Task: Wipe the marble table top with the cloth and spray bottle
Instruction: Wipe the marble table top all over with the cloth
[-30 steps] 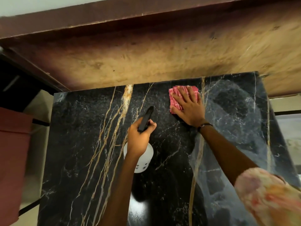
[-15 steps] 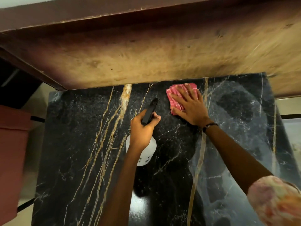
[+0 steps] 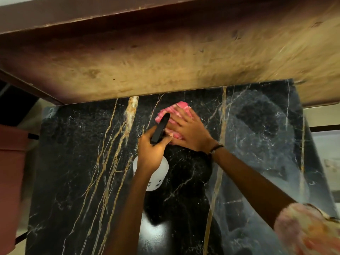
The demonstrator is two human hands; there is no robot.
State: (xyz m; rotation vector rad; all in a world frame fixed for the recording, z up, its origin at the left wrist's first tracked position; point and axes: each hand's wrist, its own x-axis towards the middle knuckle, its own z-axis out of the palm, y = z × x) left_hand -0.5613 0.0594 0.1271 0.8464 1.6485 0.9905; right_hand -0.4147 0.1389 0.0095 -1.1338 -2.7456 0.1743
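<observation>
The black marble table top [image 3: 77, 162] with gold and white veins fills the lower part of the view. My left hand [image 3: 152, 151] grips a white spray bottle [image 3: 156, 177] with a black trigger head [image 3: 160, 128] held above the marble near its middle. My right hand [image 3: 185, 131] lies flat with spread fingers on a pink cloth [image 3: 176, 109], pressing it onto the marble close to the far edge. The black nozzle overlaps the cloth's left side. A dark band sits on my right wrist.
A worn wooden surface [image 3: 165, 61] runs along the marble's far edge. A reddish-brown box [image 3: 11, 181] stands to the left of the table. A hazy film [image 3: 257, 144] covers the marble's right part. A pale floor shows at the right.
My right hand has slid the pink cloth leftward along the far edge, so it now sits just behind the bottle's nozzle. The left hand keeps the bottle in about the same place.
</observation>
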